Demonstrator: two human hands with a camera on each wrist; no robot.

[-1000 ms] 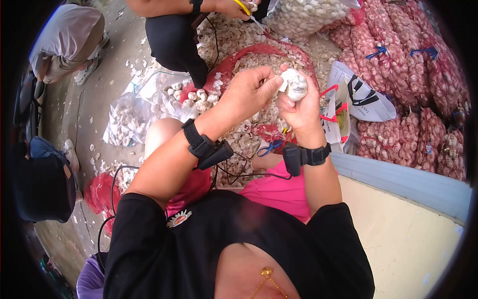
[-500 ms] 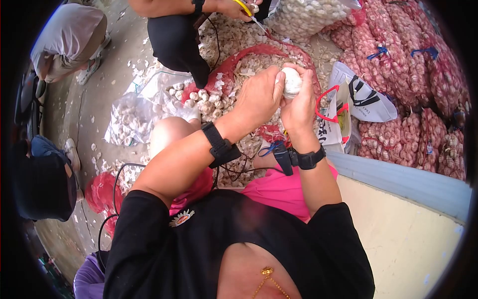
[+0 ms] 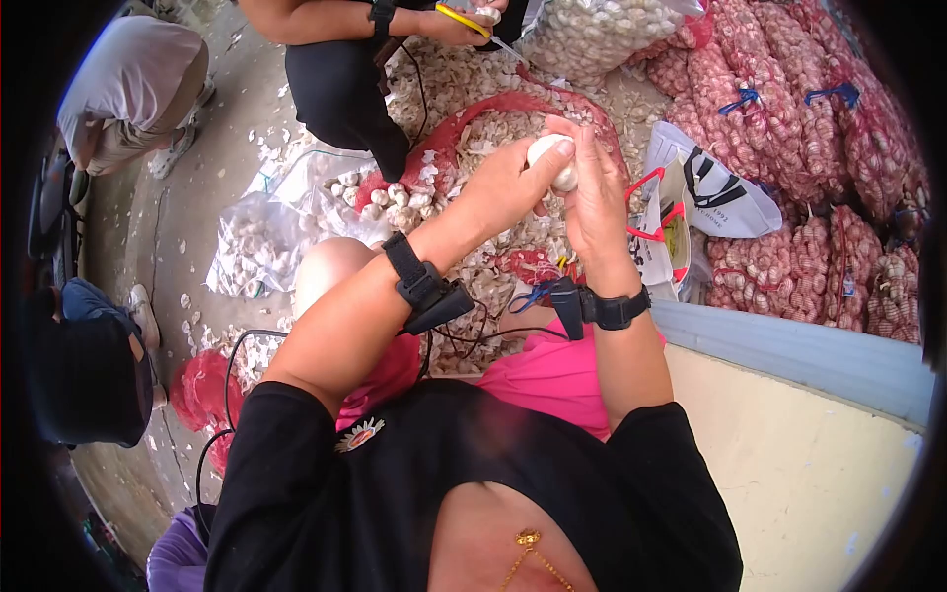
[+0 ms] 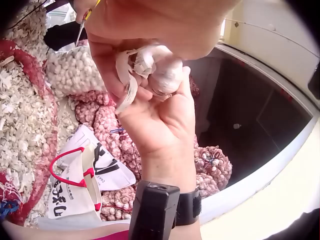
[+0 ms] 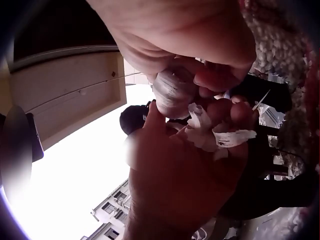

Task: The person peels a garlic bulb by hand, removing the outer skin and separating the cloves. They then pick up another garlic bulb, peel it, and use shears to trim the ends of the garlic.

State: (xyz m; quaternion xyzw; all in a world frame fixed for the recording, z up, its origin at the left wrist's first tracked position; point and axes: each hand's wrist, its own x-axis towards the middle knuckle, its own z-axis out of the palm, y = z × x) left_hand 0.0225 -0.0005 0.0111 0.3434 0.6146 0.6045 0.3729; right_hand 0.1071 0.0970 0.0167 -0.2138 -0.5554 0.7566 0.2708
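Note:
A white garlic bulb [image 3: 542, 149] is held between both hands, over a heap of garlic skins [image 3: 493, 237]. My left hand [image 3: 498, 187] grips it with the thumb laid across its top. Against its other side is my right hand [image 3: 595, 202], thumb and fingers curled on the bulb. In the left wrist view the bulb [image 4: 166, 75] sits above the right palm. Loose strips of peel [image 4: 129, 95] hang by the fingers there. The right wrist view also shows torn peel [image 5: 234, 138] on the left hand's fingers.
Red mesh sacks of garlic [image 3: 789, 128] pile up at right, beside a white bag [image 3: 725, 197] with red handles. Clear plastic bags [image 3: 252, 242] and loose bulbs [image 3: 395, 207] lie left. Ahead, another person holds yellow-handled scissors [image 3: 462, 20]. Black cables [image 3: 493, 340] hang near the wrists.
A second ago the bulb lay in my right hand while my left hand pinched at its side. Now my left hand has closed round it, thumb on top, and the bulb has shifted left.

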